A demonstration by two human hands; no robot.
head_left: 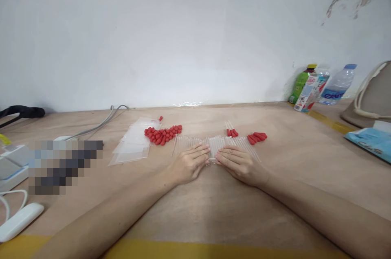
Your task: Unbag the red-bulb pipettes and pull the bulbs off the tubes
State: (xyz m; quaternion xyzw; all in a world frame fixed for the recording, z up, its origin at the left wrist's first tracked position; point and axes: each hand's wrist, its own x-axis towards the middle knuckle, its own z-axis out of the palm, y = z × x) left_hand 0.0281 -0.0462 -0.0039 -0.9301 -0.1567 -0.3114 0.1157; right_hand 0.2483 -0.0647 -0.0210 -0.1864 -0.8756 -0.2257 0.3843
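Note:
A row of thin clear dropper tubes [216,142] lies side by side on the table in front of me. My left hand [190,164] rests flat over the left part of the row, fingers stretched toward the middle. From the other side, my right hand [240,163] lies over the right part, its fingers also extended. Both hands cover some tubes, and the fingertips stand a little apart. Red rubber bulbs [163,134] are heaped beyond my left hand, with more red bulbs [257,137] to the right. A few droppers [231,132] with red bulbs on lie just behind the row.
Clear plastic bags [132,143] lie left of the heap. Farther left are a grey cable [91,129], a white power strip [14,171] and a white device [23,221]. Bottles [337,86], a carton [310,92], a blue packet [371,141] and a beige bag [371,96] stand right.

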